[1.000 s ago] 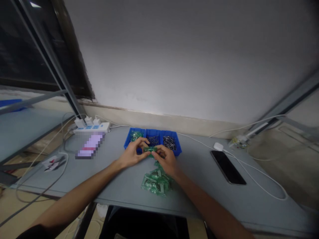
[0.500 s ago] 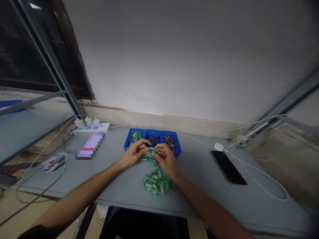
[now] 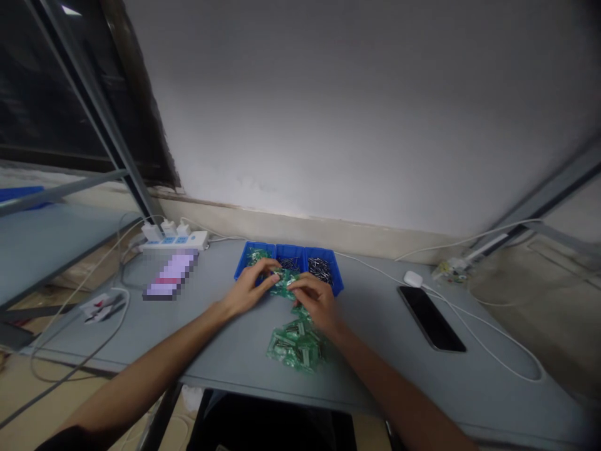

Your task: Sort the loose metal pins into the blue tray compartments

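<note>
Left hand (image 3: 248, 291) low over the tabletop, near the front of the blue bin. Right hand (image 3: 317, 302) just beside it. Between the two, a green plastic packet (image 3: 284, 283), pinched tight by the fingers of both hands, with a narrow grip and no wide gap. Packet up in the air or lying on the bin edge? Too hard to tell, but very close to the front wall of the bin.

Right below the hands, toward the front edge of the tabletop (image 3: 375, 382), a heap of green packets (image 3: 295, 347), some touching the right hand's wrist side. Blue bin (image 3: 290, 249) at the back edge, with three parts side by side. In the left part, more green packets (image 3: 256, 255). In the middle part, thin dark metal bits (image 3: 291, 264). In the right part, more thin metal bits (image 3: 320, 269), a bit shinier.

Back left corner of the tabletop: white power strip (image 3: 173, 241) with white plugs (image 3: 162, 228) in it. In front of that, a flat thing (image 3: 169, 282), all blurred into squares. On the right side, a black phone (image 3: 431, 318) lying flat, a small white round thing (image 3: 412, 279) near its top, and a white cord (image 3: 474, 332) curling toward the right edge.
</note>
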Demonstrator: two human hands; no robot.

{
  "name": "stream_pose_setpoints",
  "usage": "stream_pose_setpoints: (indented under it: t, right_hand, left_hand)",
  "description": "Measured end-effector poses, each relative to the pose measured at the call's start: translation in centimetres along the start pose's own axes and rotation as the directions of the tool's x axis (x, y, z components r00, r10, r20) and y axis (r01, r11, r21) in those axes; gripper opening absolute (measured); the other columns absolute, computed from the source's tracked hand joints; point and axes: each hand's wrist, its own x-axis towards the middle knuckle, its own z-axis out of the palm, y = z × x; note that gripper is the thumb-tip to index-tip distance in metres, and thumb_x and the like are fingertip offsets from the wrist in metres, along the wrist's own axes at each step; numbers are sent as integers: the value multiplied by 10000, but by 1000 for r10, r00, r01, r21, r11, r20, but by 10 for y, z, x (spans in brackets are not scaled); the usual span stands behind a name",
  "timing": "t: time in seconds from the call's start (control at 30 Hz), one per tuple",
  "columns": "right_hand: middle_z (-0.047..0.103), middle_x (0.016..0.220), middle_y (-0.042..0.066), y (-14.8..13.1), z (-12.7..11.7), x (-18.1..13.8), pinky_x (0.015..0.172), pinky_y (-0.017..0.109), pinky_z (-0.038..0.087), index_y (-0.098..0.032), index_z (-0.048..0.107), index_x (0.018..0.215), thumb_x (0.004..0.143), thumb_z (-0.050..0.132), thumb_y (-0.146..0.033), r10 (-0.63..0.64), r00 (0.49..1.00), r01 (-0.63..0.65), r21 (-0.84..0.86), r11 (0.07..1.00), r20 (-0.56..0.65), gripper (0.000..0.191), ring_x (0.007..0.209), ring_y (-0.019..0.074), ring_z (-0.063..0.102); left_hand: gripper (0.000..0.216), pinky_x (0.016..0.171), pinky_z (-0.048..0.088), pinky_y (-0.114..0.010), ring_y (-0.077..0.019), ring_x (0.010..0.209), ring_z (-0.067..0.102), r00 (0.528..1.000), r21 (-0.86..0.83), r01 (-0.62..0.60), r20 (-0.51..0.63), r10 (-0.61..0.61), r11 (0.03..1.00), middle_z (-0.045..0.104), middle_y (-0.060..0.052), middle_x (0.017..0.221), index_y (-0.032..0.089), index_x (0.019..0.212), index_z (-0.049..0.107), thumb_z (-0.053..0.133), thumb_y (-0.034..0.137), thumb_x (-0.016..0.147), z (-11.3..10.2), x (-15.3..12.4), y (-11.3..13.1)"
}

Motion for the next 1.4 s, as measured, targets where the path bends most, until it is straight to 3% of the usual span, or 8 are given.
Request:
stream_pose_setpoints:
  t: [0.17,0.27,0.43,0.53,0.67,0.9,1.07,1.4]
  right_hand:
    - [632,762,-9,3,-6,3,470,231,393,-239,761,884,871,699,-345,97,995,-94,104,990,-31,123,530,101,559]
    - [623,623,-26,5,-6,4,459,227,365,-223,740,965,880,674,-345,173,985,-175,169,970,27,164,480,103,517]
    - [697,855,-3,3,0,2,471,225,395,-232,661,1129,817,703,-337,179,978,-197,190,962,108,332,543,112,604]
    - [608,679,-49,3,4,0,476,224,393,-213,640,960,840,722,-410,179,983,-182,59,981,48,244,492,97,529]
    - [455,538,-61,3,5,-3,498,227,346,-194,586,713,960,579,-515,138,990,-134,-124,983,19,406,492,94,432]
    - [447,549,-48,4,2,-8,554,248,289,-187,549,641,1029,492,-406,-128,987,159,-533,831,95,449,516,92,412]
    - [508,546,-39,3,4,-11,587,262,281,-190,564,654,1038,484,-325,-271,925,378,-692,615,265,415,514,94,428]
    - [625,563,-9,2,-11,-3,581,260,288,-192,667,744,1056,452,-359,-152,957,290,-833,471,248,414,516,114,548]
  left_hand:
    - [273,1094,424,-448,-235,1222,558,959,236,-274,-4,283,932,632,-110,1285,220,1271,624,509,238,1023,-5,3,0]
    - [184,1042,456,-458,-252,1229,535,923,300,-368,2,386,880,626,-107,1293,231,1120,707,587,224,981,-7,4,-1]
    - [140,970,482,-427,-230,1072,610,906,249,-415,22,423,875,713,-97,1086,201,1039,719,596,240,985,-9,5,1]
    - [136,885,495,-374,-199,898,648,930,217,-365,40,366,905,732,-68,925,185,1020,712,642,289,969,-7,3,2]
    - [274,813,507,-311,-172,816,649,974,186,-114,-171,146,976,691,-20,853,202,1139,666,681,385,935,-7,2,-2]
    - [388,859,505,-323,-187,871,643,878,179,135,-477,-34,974,671,-6,870,205,1233,566,634,431,925,-37,23,-26]
    - [448,990,469,-416,-249,1046,617,952,412,209,-293,-89,887,698,-75,1082,193,1332,569,582,443,959,-38,27,-39]
    - [455,1202,251,-477,-226,1317,517,997,678,-31,75,-27,734,630,-34,1391,248,1247,692,285,373,1088,-44,15,-26]
